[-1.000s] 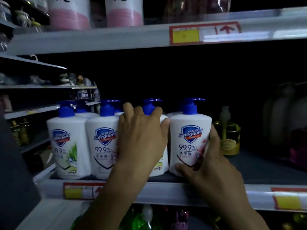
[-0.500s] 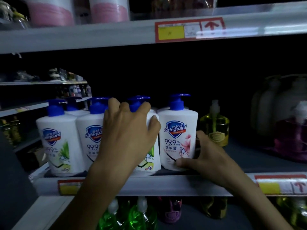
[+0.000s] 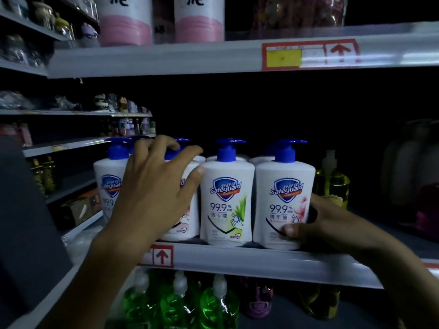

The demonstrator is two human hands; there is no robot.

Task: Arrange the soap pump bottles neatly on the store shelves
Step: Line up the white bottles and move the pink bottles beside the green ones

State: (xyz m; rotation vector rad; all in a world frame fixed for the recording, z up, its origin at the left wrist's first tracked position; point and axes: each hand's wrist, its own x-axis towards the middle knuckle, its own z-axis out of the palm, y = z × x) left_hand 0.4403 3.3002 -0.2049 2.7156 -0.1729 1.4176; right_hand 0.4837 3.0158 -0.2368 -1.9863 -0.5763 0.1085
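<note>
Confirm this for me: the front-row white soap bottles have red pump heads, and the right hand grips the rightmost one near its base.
Not quite. The pump heads are blue, not red, as the head view shows. The rest stands: the right hand grips the rightmost white bottle near its base.

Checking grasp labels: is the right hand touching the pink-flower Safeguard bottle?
Touching. Head view: the right hand grips the pink-flower Safeguard bottle, thumb across its lower front, fingers round its right side.
</note>
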